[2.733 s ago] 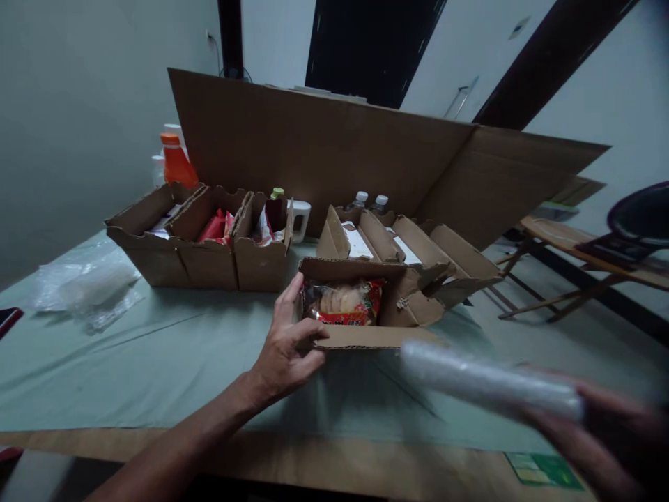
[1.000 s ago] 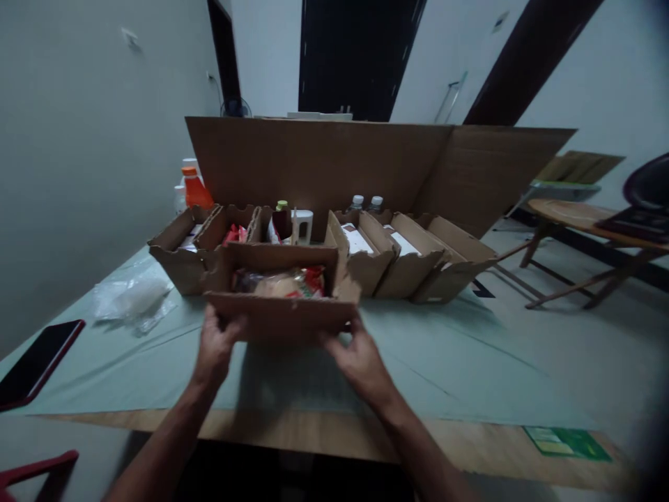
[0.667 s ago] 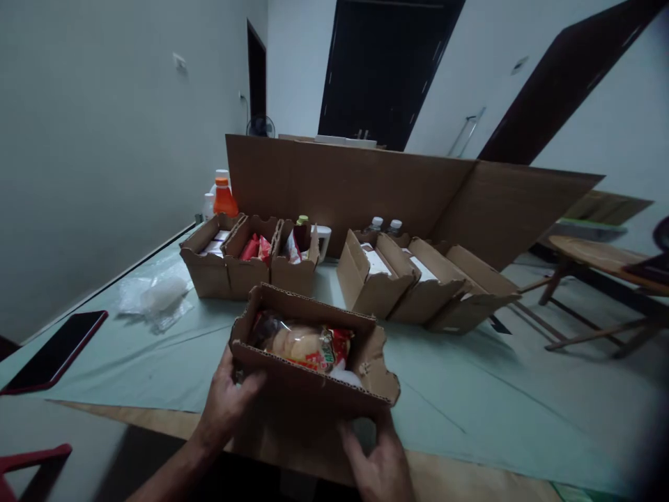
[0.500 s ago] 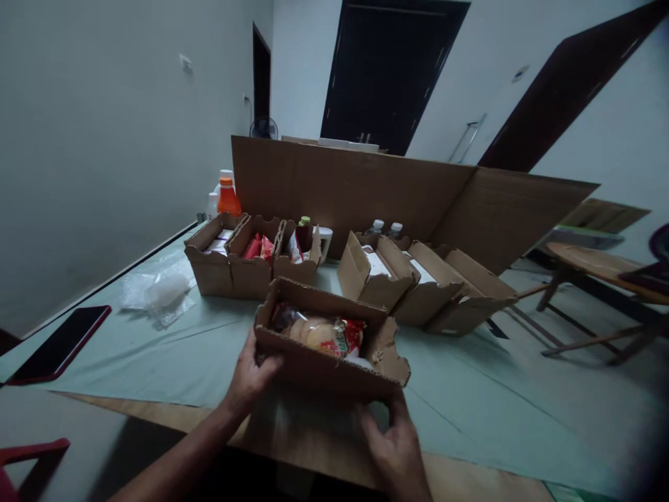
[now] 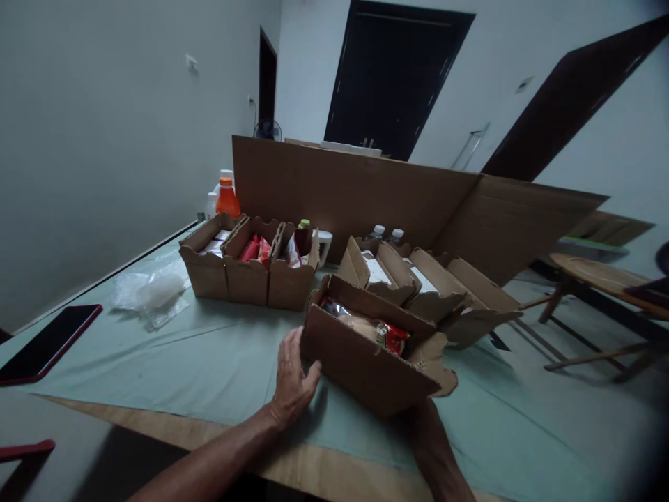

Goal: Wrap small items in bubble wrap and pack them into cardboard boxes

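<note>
A small open-topped cardboard box (image 5: 366,366) is tilted in front of me, its right end lowered. In it lie packaged snacks (image 5: 394,339) in clear and red wrappers. My left hand (image 5: 293,382) grips the box's left end, thumb on the near side and fingers behind the corner. Beneath the right part of the box is my right hand (image 5: 422,422), bearing it from below; its fingers are hidden by the box.
Several similar boxes (image 5: 248,282) stand in two groups behind, before an upright cardboard panel (image 5: 339,174). On the green cloth (image 5: 219,362) lie a phone (image 5: 49,343) and clear plastic packaging (image 5: 157,289). An orange bottle (image 5: 227,201) stands at back left; a wooden chair (image 5: 606,279) is at right.
The box has moved to the right, closer to the right-hand group, and its right end has swung toward me. My right hand has slid further under it.
</note>
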{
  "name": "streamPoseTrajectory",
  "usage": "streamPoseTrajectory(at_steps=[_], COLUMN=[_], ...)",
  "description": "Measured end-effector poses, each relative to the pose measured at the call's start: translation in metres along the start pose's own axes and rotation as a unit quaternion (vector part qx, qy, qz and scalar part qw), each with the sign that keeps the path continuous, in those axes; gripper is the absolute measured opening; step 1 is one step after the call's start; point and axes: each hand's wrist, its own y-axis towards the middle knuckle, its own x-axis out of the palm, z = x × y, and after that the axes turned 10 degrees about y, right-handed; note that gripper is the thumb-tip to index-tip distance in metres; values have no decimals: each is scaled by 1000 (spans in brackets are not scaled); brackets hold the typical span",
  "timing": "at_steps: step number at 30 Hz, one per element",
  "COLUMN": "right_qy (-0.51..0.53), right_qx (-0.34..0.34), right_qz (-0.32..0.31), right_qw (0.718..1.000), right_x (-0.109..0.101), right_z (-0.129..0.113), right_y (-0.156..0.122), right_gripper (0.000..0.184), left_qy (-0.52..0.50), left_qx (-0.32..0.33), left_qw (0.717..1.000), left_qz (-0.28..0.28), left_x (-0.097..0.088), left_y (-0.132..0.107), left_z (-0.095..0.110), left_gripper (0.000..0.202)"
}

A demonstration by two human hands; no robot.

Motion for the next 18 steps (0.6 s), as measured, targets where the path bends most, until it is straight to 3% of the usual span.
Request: streamPoseTrajectory(at_steps=[2,6,10,13,18], right_qy=[19,-5,-92,-140,-216], right_qx=[40,88,58,34,-17], right_qz=[13,17,2,10,-32], right_qw=[999,996,994,990,976], right_x=[-5,-15,2,22,30], right_z=[14,28,20,10,4], right_y=[3,-6,-26,-34,-28], right_gripper=[59,65,54,41,32], left_qy=[9,10,-6,-32,-58], left_qx=[24,9,14,39,41], left_qw=[1000,1000,997,988,984], left_qz=[4,-8,-77,-146,-161], left_x=[1,2,8,12,9], left_y=[1,11,12,7,3], left_z=[-1,-1,0,-2,-3], left_gripper=[74,81,72,76,88])
